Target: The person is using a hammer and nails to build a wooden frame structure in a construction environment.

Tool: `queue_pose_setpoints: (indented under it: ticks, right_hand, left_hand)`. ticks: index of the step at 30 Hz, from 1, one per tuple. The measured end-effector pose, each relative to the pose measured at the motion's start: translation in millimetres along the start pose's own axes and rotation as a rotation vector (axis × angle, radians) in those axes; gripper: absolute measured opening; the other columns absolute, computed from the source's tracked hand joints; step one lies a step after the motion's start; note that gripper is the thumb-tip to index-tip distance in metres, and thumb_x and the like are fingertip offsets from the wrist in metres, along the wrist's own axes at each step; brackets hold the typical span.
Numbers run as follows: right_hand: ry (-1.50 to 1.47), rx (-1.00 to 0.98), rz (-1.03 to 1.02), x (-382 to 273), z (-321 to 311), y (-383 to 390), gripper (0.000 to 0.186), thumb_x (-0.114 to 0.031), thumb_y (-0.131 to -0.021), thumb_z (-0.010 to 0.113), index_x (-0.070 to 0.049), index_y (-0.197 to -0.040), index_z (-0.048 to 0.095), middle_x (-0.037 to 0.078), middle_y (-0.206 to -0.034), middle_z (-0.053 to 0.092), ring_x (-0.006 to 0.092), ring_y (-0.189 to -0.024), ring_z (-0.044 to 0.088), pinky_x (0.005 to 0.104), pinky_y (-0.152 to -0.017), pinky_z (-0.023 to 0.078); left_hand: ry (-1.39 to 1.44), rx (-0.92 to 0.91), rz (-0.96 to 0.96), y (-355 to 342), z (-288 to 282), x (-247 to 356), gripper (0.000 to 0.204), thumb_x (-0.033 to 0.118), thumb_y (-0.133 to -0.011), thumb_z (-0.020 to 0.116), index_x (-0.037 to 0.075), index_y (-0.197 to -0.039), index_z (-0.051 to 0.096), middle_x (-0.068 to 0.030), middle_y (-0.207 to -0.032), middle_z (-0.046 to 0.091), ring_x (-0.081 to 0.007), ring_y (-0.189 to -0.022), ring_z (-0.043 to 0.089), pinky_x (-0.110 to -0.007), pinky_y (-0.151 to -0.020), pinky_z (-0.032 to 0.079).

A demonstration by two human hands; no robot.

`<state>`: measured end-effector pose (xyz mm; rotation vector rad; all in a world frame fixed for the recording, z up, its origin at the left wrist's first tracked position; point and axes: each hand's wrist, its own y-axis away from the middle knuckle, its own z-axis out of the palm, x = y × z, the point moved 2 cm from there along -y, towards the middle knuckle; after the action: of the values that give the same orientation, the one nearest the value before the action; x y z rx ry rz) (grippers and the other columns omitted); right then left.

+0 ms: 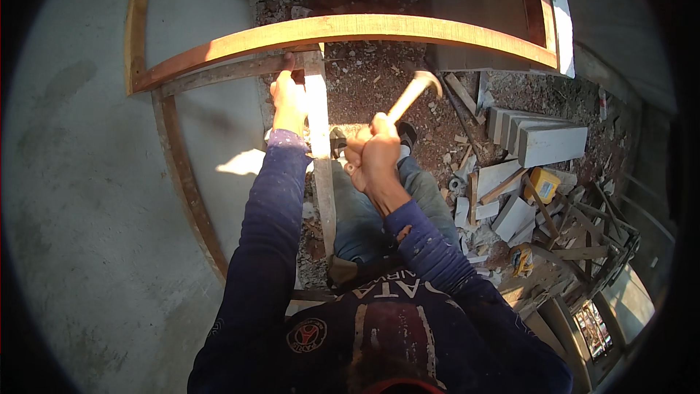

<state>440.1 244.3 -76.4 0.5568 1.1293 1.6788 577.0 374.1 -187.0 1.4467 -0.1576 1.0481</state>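
My left hand (288,98) grips the pale upright batten (316,102) where it meets a crosspiece (219,75), just below a long reddish wooden rail (350,27). Its thumb points upward toward the rail. My right hand (375,152) is closed round the wooden handle of a claw hammer (412,93), with the head raised up and to the right, apart from the wood. The batten runs down between my two arms, past my legs.
Timber framing (182,175) stands against the grey wall (80,197) at left. Rubble covers the ground (364,73). At right lie white blocks (547,142), a yellow container (542,184), offcuts and a jumble of boards (583,252). A white-edged panel (564,22) stands at upper right.
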Motion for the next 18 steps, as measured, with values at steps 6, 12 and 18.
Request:
queue_pose_setpoints:
  ticks: [6, 12, 18]
  right_hand:
    - [0.056, 0.126, -0.135, -26.9, -14.7, 1.3, 0.047, -0.041, -0.102, 0.032, -0.019, -0.061, 0.029, -0.006, -0.049, 0.024, 0.0084, -0.036, 0.024, 0.0271, -0.032, 0.017]
    - [0.202, -0.075, -0.018, 8.8, 18.0, 1.0, 0.033, -0.027, -0.102, 0.036, -0.018, -0.071, 0.032, -0.005, -0.05, 0.026, 0.01, -0.037, 0.025, 0.0298, -0.032, 0.021]
    - [-0.091, 0.176, -0.19, -43.1, -33.8, -3.6, 0.033, -0.039, -0.103, 0.034, -0.02, -0.075, 0.036, -0.005, -0.051, 0.026, 0.0093, -0.038, 0.025, 0.0283, -0.035, 0.017]
  left_hand:
    - [0.02, 0.001, -0.011, -12.7, -11.0, 1.8, 0.043, 0.038, -0.082, 0.077, 0.0, -0.097, 0.063, -0.0093, -0.085, 0.065, -0.0171, -0.062, 0.059, -0.031, -0.054, 0.047]
    - [0.039, 0.006, 0.008, -14.6, -6.7, -8.3, 0.041, 0.035, -0.084, 0.075, -0.001, -0.099, 0.063, -0.0118, -0.087, 0.066, -0.0213, -0.07, 0.061, -0.035, -0.06, 0.05]
    - [-0.011, 0.053, -0.03, -14.9, -12.7, -3.6, 0.051, 0.04, -0.08, 0.078, -0.001, -0.104, 0.058, -0.012, -0.09, 0.064, -0.014, -0.062, 0.055, -0.029, -0.051, 0.046]
